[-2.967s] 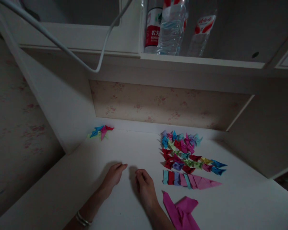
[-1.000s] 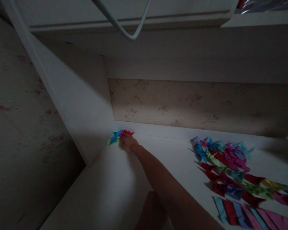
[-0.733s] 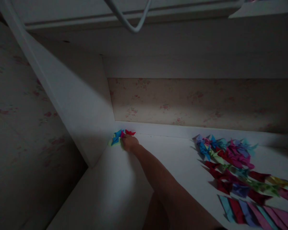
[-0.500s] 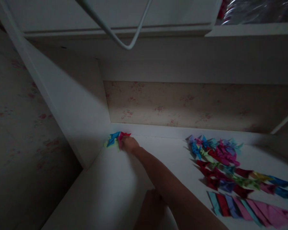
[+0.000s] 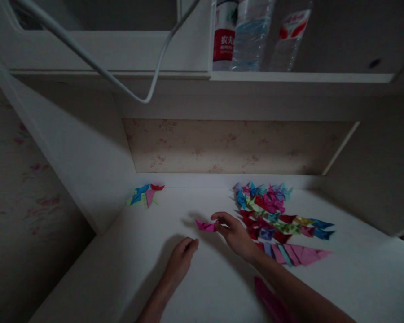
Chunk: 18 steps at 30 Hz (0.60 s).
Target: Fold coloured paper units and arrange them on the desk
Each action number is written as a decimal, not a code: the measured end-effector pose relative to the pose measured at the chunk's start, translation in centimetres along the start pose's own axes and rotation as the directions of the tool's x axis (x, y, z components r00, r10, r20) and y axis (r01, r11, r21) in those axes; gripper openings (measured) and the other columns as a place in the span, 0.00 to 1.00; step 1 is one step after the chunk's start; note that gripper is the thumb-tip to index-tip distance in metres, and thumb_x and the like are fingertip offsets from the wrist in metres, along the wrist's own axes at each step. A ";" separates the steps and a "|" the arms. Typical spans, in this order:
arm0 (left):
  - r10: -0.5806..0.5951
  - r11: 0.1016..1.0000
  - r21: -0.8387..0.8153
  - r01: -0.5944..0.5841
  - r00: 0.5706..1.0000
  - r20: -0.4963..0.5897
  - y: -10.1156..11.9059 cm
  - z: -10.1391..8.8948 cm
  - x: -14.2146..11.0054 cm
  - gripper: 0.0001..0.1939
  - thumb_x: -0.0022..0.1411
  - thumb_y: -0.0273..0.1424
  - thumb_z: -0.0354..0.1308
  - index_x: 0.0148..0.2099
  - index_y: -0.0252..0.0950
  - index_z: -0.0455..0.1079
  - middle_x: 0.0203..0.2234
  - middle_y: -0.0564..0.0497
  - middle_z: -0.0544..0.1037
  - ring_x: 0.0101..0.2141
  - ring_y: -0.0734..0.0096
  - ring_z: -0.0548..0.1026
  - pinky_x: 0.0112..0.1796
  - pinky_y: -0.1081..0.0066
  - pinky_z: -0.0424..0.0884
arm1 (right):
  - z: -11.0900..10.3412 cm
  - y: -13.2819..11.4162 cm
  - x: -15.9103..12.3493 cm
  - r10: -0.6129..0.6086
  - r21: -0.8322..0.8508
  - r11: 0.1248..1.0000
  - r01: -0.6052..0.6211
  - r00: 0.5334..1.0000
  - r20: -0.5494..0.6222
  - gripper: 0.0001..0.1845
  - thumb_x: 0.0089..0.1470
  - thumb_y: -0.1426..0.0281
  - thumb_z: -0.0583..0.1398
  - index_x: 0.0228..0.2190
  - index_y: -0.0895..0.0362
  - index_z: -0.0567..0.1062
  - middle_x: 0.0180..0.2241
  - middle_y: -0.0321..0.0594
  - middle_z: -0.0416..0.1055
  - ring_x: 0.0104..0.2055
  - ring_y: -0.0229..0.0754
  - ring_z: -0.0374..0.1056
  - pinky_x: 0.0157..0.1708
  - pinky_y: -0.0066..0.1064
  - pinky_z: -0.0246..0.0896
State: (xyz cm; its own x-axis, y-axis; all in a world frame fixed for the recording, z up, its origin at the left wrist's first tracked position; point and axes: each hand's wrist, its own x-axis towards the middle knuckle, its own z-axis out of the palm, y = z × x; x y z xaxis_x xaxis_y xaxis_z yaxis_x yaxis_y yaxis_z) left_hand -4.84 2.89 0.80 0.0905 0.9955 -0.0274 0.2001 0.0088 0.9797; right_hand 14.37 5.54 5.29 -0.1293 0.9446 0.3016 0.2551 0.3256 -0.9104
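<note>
Between the thumb and fingertips of my right hand [image 5: 234, 235] is a pink origami piece [image 5: 206, 225], boat-shaped with pointed ends, held just above the white desk. To its lower left, my left hand [image 5: 181, 255] has its fingers curled closed, and nothing shows in them. A small pile of blue, red, pink and pale green folded papers [image 5: 144, 194] lies in the desk's far left corner. Right of my right hand are rows of colourful folded paper pieces [image 5: 283, 223] and an overlapping row of flat folded strips [image 5: 299, 254]. A magenta paper [image 5: 271, 299] is partly hidden under my right forearm.
The white desk [image 5: 121, 269] is bounded by a left side panel [image 5: 81, 161] and a right one [image 5: 366, 179]. Overhead is a shelf with plastic bottles [image 5: 252, 36]. A white cable [image 5: 144, 98] hangs in front of the cabinet. Flowered wallpaper [image 5: 222, 148] covers the back.
My right hand has left the corner pile and come back right and nearer, now holding the pink origami piece. My left hand has come out from beneath the right arm. The view has shifted right.
</note>
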 end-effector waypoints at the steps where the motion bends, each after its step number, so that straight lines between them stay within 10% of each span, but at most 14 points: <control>1: -0.022 1.000 -0.023 0.021 1.000 -0.004 0.2 0.1 -0.2 0.19 0.56 0.47 0.52 0.26 0.37 0.63 0.18 0.60 0.58 0.21 0.76 0.57 0.23 0.75 0.54 | -1.2 0.2 -1.5 0.045 0.041 0.998 -0.045 0.999 -0.021 0.10 0.51 0.71 0.58 0.37 0.54 0.74 0.34 0.37 0.73 0.36 0.41 0.69 0.37 0.32 0.62; 10: -0.049 0.989 -0.128 0.075 0.980 0.194 2.4 7.0 -2.9 0.23 0.54 0.50 0.56 0.39 0.34 0.69 0.21 0.58 0.66 0.14 0.82 0.59 0.14 0.79 0.52 | -5.8 1.8 -9.0 0.242 0.303 0.930 -0.209 0.967 -0.076 0.15 0.49 0.68 0.62 0.42 0.53 0.71 0.28 0.35 0.69 0.30 0.40 0.65 0.30 0.29 0.56; 18: -0.028 0.990 -0.137 0.040 0.995 0.094 1.9 10.2 -2.0 0.24 0.54 0.50 0.56 0.39 0.33 0.71 0.28 0.50 0.75 0.14 0.79 0.66 0.13 0.78 0.58 | -6.0 3.6 -9.2 0.298 0.408 0.887 -0.215 0.942 -0.153 0.17 0.48 0.62 0.64 0.40 0.54 0.72 0.30 0.37 0.71 0.29 0.41 0.65 0.27 0.29 0.57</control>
State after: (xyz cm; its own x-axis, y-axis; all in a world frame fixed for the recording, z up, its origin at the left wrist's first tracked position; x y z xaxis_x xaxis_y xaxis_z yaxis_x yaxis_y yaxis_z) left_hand 5.28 0.00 0.68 0.1766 0.9816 -0.0730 0.0680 0.0619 0.9958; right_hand 22.25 -1.77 0.95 0.1008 0.9933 0.0557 -0.1373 0.0694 -0.9881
